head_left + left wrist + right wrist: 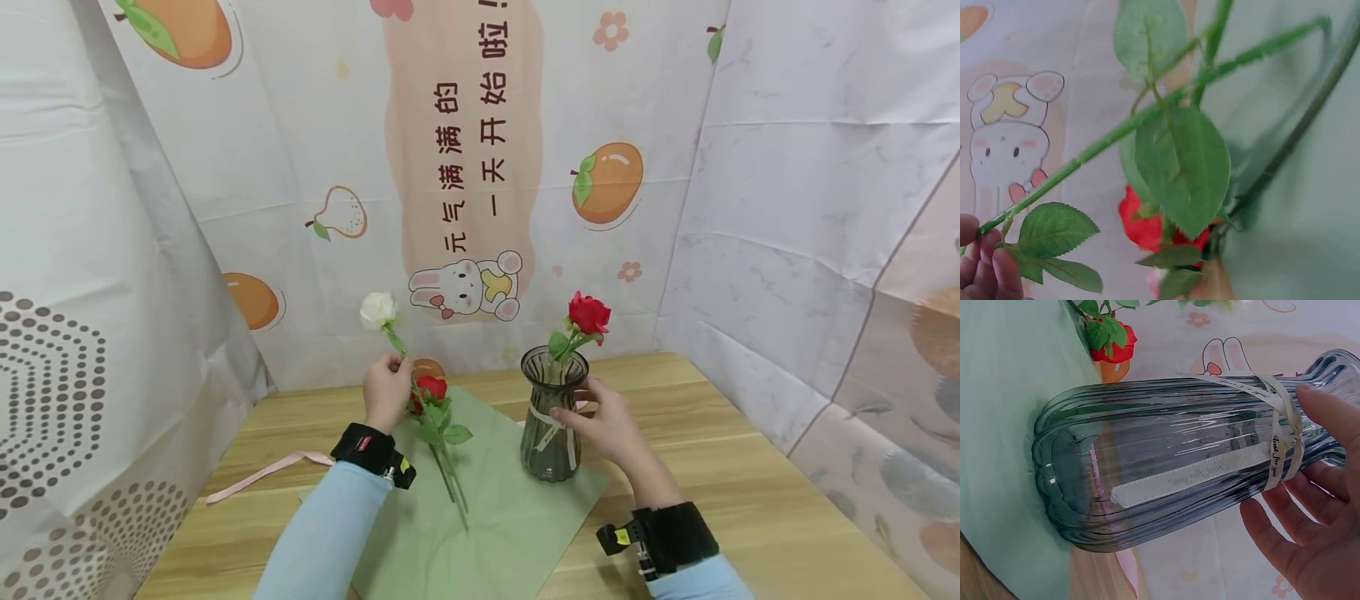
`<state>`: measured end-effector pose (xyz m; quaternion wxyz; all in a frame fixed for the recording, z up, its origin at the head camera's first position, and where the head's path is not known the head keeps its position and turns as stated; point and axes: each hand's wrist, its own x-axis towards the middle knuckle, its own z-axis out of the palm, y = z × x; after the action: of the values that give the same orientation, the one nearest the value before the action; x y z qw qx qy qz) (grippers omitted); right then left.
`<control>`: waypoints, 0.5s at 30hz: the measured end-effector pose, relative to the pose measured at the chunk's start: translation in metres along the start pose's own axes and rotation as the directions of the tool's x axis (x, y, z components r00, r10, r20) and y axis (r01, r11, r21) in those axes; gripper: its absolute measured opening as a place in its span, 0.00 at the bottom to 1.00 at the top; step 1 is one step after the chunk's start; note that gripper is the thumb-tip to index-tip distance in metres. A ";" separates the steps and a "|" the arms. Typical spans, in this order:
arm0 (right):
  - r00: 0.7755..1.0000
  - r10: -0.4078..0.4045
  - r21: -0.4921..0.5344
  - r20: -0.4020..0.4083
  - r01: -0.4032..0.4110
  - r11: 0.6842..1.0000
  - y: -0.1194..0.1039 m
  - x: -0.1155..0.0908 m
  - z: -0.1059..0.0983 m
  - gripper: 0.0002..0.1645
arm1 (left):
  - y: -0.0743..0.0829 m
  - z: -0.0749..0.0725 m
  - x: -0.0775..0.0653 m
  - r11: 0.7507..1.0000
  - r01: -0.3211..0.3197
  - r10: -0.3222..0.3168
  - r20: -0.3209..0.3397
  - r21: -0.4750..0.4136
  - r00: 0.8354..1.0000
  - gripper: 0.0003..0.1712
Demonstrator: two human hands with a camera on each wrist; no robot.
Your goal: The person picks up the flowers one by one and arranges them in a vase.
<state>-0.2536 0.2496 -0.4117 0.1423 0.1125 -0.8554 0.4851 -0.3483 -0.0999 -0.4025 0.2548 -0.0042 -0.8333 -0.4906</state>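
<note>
My left hand (385,393) pinches the stem of a white rose (377,311), bloom up, with its long green stem (1079,161) slanting down over the paper. Just behind that stem a red rose (432,388) lies on the green wrapping sheet (502,533). On the right, my right hand (613,427) grips a grey ribbed glass vase (551,454) near its neck, thumb on one side and fingers on the other. The vase stands upright on the sheet, a second red rose (588,314) rising from its mouth. A printed white ribbon (1194,478) is tied round it.
A pink ribbon (262,477) lies on the wooden tabletop (720,467) to the left of the sheet. Behind the table hangs a printed cloth (300,125) with fruit and a rabbit. More cloth (795,250) closes off the right side.
</note>
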 end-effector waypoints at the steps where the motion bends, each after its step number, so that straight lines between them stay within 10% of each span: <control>1: 1.000 0.001 -0.001 -0.001 -0.001 1.000 0.000 0.000 0.000 0.35 | -0.003 -0.001 0.000 1.000 0.020 -0.020 -0.008 -0.007 1.000 0.10; 6: 1.000 0.010 -0.002 0.000 -0.010 1.000 0.000 -0.002 -0.001 0.34 | -0.015 -0.006 -0.002 0.997 0.068 -0.069 -0.056 -0.024 0.996 0.14; 15: 1.000 -0.014 0.003 -0.015 0.014 1.000 0.001 -0.001 -0.002 0.34 | -0.017 -0.019 -0.003 0.989 -0.027 0.001 -0.171 -0.147 0.985 0.14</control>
<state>-0.2526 0.2518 -0.4122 0.1519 0.1151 -0.8527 0.4863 -0.3421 -0.1239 -0.4102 0.3276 0.0128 -0.7695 -0.5481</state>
